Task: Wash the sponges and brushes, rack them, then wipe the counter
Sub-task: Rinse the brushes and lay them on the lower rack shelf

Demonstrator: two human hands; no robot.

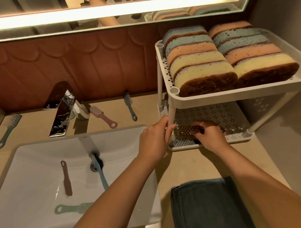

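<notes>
A white two-tier rack point(265, 89) stands on the counter at the right. Its top shelf holds two rows of sponges point(204, 68) in blue, pink and yellow, standing on edge. My left hand point(155, 141) grips the rack's front left post. My right hand point(209, 135) reaches into the lower shelf, fingers closed on a dark brush point(190, 130) that is partly hidden behind the perforated wall. A blue brush point(182, 143) lies on the lower shelf's front edge. Three brushes lie in the sink point(46, 225): brown point(66, 179), blue point(100, 172) and green point(72, 208).
A chrome faucet point(61, 111) stands behind the sink. More brushes lie on the counter: pink point(103, 116), grey-blue point(129, 105) and teal point(8, 130) at the left. A folded dark green towel point(208, 209) lies on the counter in front of the rack. A mirror runs above.
</notes>
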